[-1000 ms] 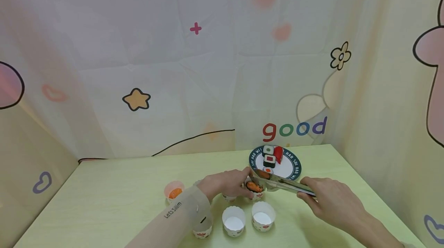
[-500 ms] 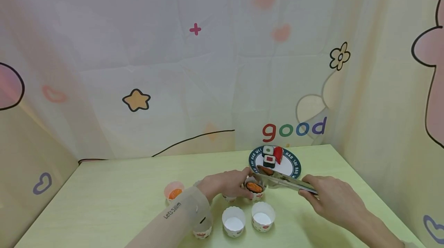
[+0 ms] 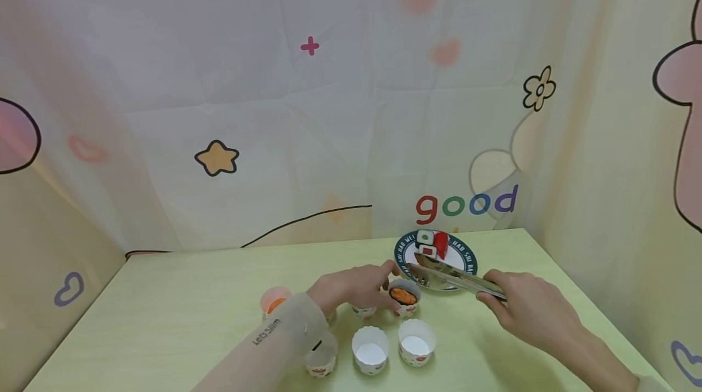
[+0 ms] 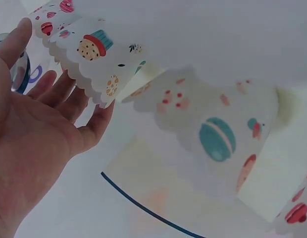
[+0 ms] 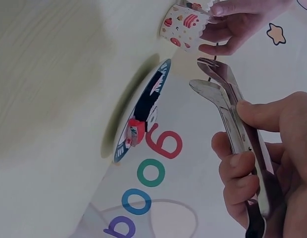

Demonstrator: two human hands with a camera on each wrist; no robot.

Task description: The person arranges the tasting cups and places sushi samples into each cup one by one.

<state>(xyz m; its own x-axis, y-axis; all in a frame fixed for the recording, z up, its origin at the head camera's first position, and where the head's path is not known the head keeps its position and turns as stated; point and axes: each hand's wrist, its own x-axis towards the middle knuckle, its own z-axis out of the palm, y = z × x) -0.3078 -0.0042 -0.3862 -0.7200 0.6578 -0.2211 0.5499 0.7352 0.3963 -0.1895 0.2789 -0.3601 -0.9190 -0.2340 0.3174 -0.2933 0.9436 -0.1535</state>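
Right hand (image 3: 529, 303) clamped round metal tongs (image 3: 468, 281), fingers curled on the handles; tong tips parted, overlapping the near part of the plate (image 3: 470, 261) in head view. On plate: black-and-white sushi rolls (image 3: 425, 236), a red piece (image 3: 441, 242) just beside them. Left hand (image 3: 359, 286) loose, fingers spread from thumb, thumb at the wall of a paper cup (image 3: 406, 310); orange-topped piece (image 3: 403, 296) sits inside that cup. Two white-lined cups (image 3: 370, 352) nearer the person
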